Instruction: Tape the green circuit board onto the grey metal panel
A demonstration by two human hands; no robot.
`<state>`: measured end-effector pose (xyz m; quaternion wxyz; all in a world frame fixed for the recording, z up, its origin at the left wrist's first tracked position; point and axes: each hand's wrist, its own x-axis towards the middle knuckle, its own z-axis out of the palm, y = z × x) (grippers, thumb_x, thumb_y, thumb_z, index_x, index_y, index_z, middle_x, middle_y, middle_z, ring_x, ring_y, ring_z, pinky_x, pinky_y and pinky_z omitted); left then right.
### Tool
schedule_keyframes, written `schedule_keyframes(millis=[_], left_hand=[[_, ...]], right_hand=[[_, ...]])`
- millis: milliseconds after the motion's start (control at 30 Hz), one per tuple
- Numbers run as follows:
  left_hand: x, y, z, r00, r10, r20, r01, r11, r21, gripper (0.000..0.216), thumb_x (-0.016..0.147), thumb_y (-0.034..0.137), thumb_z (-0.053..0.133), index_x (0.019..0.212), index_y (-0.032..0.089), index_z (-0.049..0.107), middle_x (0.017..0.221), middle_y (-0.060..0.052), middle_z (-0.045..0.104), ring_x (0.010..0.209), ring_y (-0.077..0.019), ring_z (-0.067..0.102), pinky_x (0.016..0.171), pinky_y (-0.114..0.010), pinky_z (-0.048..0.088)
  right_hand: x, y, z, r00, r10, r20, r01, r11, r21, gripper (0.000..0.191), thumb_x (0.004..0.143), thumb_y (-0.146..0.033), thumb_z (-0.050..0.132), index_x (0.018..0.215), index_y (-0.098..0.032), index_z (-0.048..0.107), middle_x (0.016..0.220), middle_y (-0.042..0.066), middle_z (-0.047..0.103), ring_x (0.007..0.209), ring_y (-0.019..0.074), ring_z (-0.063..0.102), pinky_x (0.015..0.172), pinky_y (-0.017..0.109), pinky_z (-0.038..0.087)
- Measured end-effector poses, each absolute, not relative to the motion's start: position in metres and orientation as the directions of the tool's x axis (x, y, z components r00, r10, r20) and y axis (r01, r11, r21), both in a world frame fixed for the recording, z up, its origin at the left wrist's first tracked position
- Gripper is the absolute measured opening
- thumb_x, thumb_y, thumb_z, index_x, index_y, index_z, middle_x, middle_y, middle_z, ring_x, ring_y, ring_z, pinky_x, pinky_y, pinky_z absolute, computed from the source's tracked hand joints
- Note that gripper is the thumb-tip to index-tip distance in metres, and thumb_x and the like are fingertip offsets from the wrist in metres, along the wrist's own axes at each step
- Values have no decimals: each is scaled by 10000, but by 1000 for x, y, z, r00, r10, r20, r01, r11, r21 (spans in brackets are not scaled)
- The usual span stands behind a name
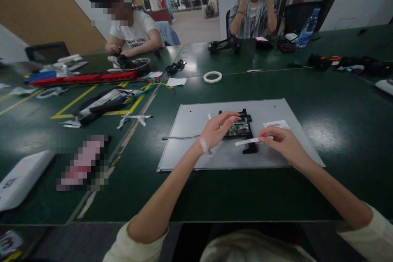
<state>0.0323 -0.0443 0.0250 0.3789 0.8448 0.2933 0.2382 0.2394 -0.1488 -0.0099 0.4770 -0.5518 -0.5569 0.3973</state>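
Observation:
A grey metal panel [276,110] lies flat on the green table in front of me. A small green circuit board [238,129] in a black bracket sits on its middle. My left hand [216,130] rests beside the board with fingers stretched toward it; a piece of white tape sticks to its wrist. My right hand [281,142] pinches one end of a white tape strip [247,141] just right of the board. A thin cable [181,137] runs off the panel's left edge.
A white tape roll [212,76] lies beyond the panel. Coloured wires, a red strip [82,78] and a black part sit at the left. Two other people sit at the far side. A water bottle [307,28], headphones [225,44] and tools lie at the back.

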Motion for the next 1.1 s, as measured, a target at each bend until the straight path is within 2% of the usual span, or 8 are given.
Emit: schedule_keyframes(millis=[67,133,267,400,533,700,867,1100], left_hand=[[38,-53,28,769,628,122,236,-455,858,391,953,402,301,1049,142,576,988,-83,660,932,-162,611,821,-308,477],[42,-61,27,818,571,66,234,-436,869,343,928,396,387,963,140,612,893,-63,659,826,-143,609,731,-274,480],[46,-71,23,884,468,-10,197,-353,915,236,874,348,516,866,142,631,787,-27,643,743,-113,593,692,-244,465],[47,-73,20,868,495,-42,192,-256,947,182,849,285,555,791,131,631,671,3,609,647,-83,569,648,-217,453],[48,-70,17,843,524,-122,243,-170,955,178,842,285,564,807,129,641,606,19,589,552,-68,543,570,-197,444],[51,-69,10,812,557,-174,253,-66,965,190,851,288,555,808,115,620,560,18,593,474,-59,535,469,-167,398],[52,-71,10,805,572,-158,224,-46,974,157,823,260,594,763,115,600,540,24,591,463,-50,529,468,-159,398],[54,-72,9,786,571,-237,269,29,963,142,852,235,546,851,112,617,677,-27,673,502,-73,605,461,-166,430]], right_hand=[[237,-151,-8,29,995,95,227,86,-970,183,755,-356,644,854,-206,677,826,22,665,758,149,602,658,264,480],[235,-152,-7,9,994,105,219,101,-971,166,762,-342,646,858,-212,681,825,17,669,761,143,605,663,258,483],[234,-154,-8,23,989,143,235,134,-963,145,759,-334,655,838,-216,687,823,18,677,758,144,614,655,260,486],[235,-153,-9,45,985,164,272,146,-951,145,760,-335,655,821,-209,689,818,26,681,746,149,617,633,262,480],[236,-152,-9,53,982,183,310,158,-938,154,767,-339,648,818,-200,689,808,26,680,738,145,615,639,262,478],[236,-152,-11,66,978,199,369,161,-915,142,775,-327,639,824,-202,685,793,10,676,712,130,611,615,244,467],[237,-152,-11,59,977,204,409,162,-898,143,773,-329,640,834,-208,686,798,5,679,712,129,613,608,237,468],[239,-151,-14,114,963,244,474,163,-865,149,767,-320,631,848,-212,694,820,10,688,715,136,614,603,244,475]])
